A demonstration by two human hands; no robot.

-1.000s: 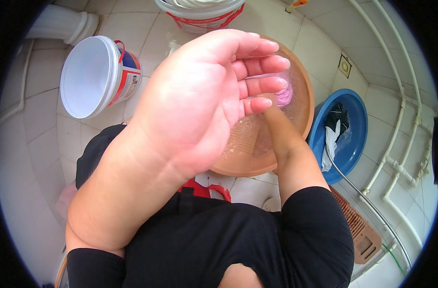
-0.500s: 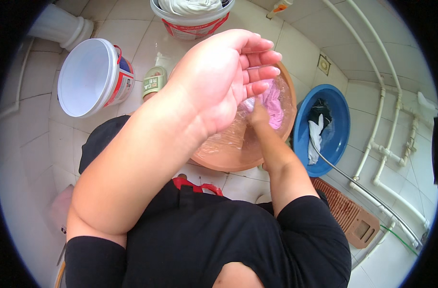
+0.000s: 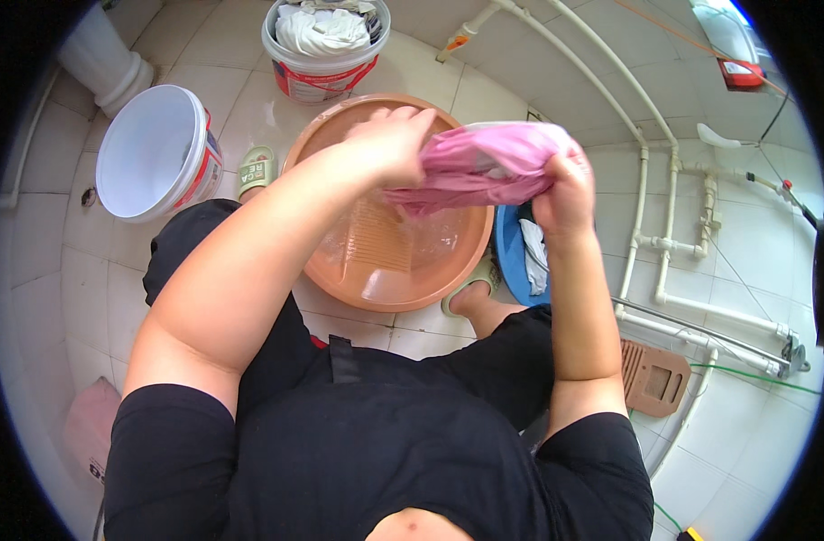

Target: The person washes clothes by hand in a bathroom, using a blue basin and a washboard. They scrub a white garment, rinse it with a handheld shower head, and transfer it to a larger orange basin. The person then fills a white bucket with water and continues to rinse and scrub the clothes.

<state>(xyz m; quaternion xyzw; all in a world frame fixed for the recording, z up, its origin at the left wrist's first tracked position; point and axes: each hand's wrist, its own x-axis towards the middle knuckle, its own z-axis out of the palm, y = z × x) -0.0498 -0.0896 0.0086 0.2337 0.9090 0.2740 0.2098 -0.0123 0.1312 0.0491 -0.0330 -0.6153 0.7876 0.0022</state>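
Observation:
A wet-looking pink garment (image 3: 484, 167) is stretched between my two hands, raised above the orange-brown basin (image 3: 353, 290). My left hand (image 3: 395, 146) closes on its left end, with the fingertips partly hidden. At the other end my right hand (image 3: 565, 191) grips a bunched edge, thumb on top. White material shows within the garment's folds. Below it, water and a ribbed washboard surface (image 3: 378, 239) are seen in the basin.
An open white bucket (image 3: 150, 153) leans at the left. Another bucket (image 3: 317, 77), filled with cloths, stands at the back. A blue tub (image 3: 513, 257) holding laundry is right of the basin, near wall pipes (image 3: 642, 207) and a brown washboard (image 3: 655, 379).
My right hand has lifted the pink garment out of the basin. My left hand, earlier raised and open with nothing in it, has lowered onto the garment. The view has shifted.

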